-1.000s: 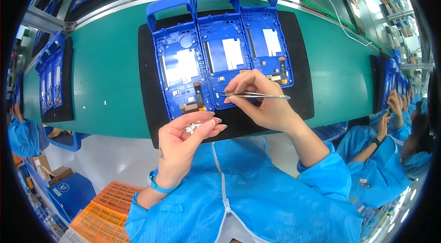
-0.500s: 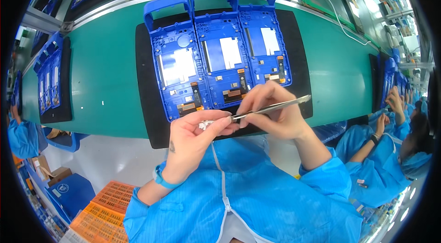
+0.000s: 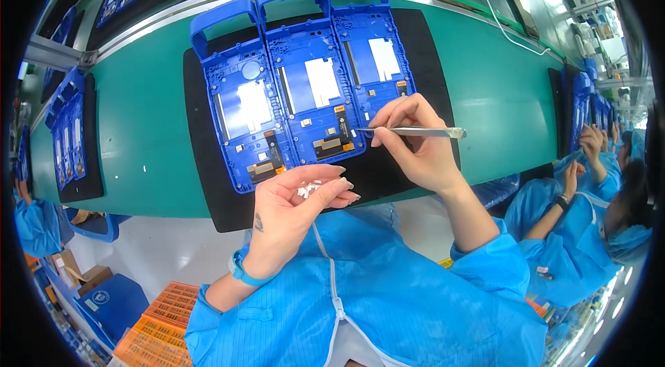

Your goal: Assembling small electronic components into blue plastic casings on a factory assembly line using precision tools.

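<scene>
"How are your fingers set?"

"Those of my right hand (image 3: pixel 420 153) pinch a pair of slim metal tweezers (image 3: pixel 424 132) between thumb and forefinger. Those of my left hand (image 3: pixel 282 209) are curled together, thumb toward forefinger, cradling a little heap of white pieces (image 3: pixel 309 189)."

"What's different?"

"The tweezers. Half a second ago their tips were at my left fingers, beside the heap; now they point left, by the seam between the middle blue housing (image 3: pixel 296 47) and the right blue housing (image 3: pixel 359 29). My left hand has stayed cupped near the front edge."

"And what does that mean for the work?"

"As I judge it, the working end is now at the housings, not at the supply. Whether the tips grip a piece, or touch the plastic, I can't tell; they're too small."

"Where do the housings lie?"

"Side by side in front of me, with the left blue housing (image 3: pixel 226 78) completing the row, all on a black mat (image 3: pixel 431 76). The mat lies on the green bench (image 3: pixel 151 100), where a stray white speck (image 3: pixel 145 169) sits well to the left. Further out, a co-worker's hand (image 3: pixel 592 141) is raised at the right."
</scene>
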A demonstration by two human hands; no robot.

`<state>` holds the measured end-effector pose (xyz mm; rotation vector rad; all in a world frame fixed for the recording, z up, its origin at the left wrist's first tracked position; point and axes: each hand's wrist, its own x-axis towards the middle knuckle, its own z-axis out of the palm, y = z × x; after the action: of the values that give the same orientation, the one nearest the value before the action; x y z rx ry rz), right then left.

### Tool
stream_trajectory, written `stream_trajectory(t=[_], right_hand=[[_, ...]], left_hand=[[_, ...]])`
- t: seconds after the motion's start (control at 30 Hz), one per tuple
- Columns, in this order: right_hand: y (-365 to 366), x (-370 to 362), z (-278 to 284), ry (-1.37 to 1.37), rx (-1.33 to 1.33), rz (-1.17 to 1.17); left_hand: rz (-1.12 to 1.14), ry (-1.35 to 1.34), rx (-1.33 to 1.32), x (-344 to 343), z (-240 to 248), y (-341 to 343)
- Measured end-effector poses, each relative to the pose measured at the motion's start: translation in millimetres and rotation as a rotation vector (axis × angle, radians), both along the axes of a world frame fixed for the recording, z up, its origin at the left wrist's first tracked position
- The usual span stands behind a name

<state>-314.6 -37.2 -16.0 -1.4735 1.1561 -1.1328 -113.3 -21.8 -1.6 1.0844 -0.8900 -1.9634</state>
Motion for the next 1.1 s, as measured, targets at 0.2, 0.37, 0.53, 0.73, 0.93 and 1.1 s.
stream_trajectory(t=[0.2, 0.37, 0.53, 0.73, 0.93, 1.1], right_hand=[[-1.5, -2.6, 0.4, -0.032, 0.047, 0.031], [-1.3, -3.0, 1.0, -0.040, 0.065, 0.034], [3.1, -4.5, 4.1, -0.255, 0.098, 0.026], [8.8, -7.3, 13.5, -0.315, 0.062, 0.116], [-6.5, -19.9, 1.5, -0.076, 0.035, -0.046], [-8.0, -20.0, 1.8, 0.029, 0.007, -0.009]], left_hand=[[0.005, 0.001, 0.015, -0.5, -0.1, -0.8], [0.006, -0.002, 0.007, -0.1, -1.7, -1.1], [0.081, -0.001, 0.054, -7.3, 6.4, -1.1], [0.011, 0.080, 0.042, -16.5, -0.1, -7.8], [-0.013, 0.070, 0.040, -19.2, 0.8, -8.4], [-0.014, 0.064, 0.037, -19.9, 0.4, -8.7]])
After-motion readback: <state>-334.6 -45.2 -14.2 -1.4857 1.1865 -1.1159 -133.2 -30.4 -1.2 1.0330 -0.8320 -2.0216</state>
